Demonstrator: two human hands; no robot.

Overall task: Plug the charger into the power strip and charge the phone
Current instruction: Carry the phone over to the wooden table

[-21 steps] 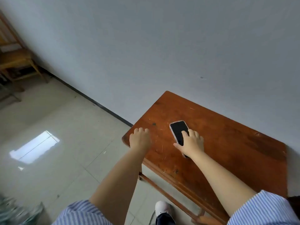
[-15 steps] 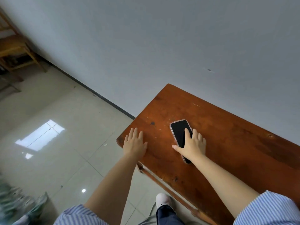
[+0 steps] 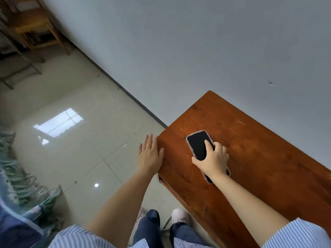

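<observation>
Two hands: right hand (image 3: 212,161) grips phone (image 3: 198,144) on table (image 3: 259,158); left hand (image 3: 149,154) flat, empty.

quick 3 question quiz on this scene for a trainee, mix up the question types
1. True or false: the phone lies screen up on the table.
2. Which hand rests on the phone? A. left hand B. right hand C. both
3. Fill in: the left hand lies flat at the table's ____ end, by its edge.

Key
1. True; its dark screen faces up.
2. B; the fingers press on the screen. No charger or power strip is in view.
3. Left.
</observation>
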